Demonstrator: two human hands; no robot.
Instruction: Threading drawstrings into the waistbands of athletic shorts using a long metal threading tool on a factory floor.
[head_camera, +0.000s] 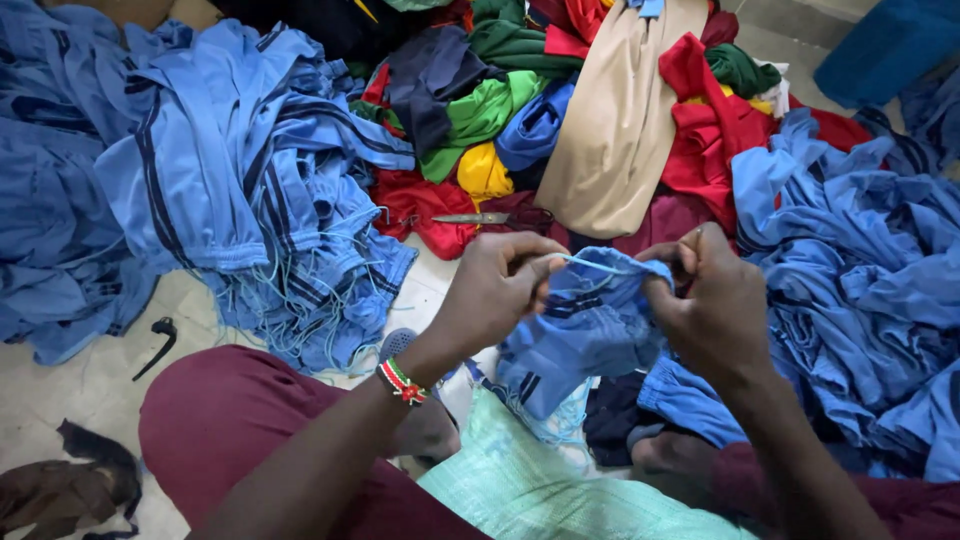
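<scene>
left hand (497, 285) and right hand (712, 300) both pinched on a light blue fabric garment with dark stripes (585, 325), held up in the near middle, above the lap. a thin blue thread (600, 266) stretched between the fingers. beaded wristband in red, white and green (402, 381) on the left wrist. metal scissors (487, 218) lying just beyond the hands, on red cloth. big heap of similar blue garments (220, 170) at far left, another blue heap (860, 270) at right. mixed coloured clothes (560, 110) at far middle.
</scene>
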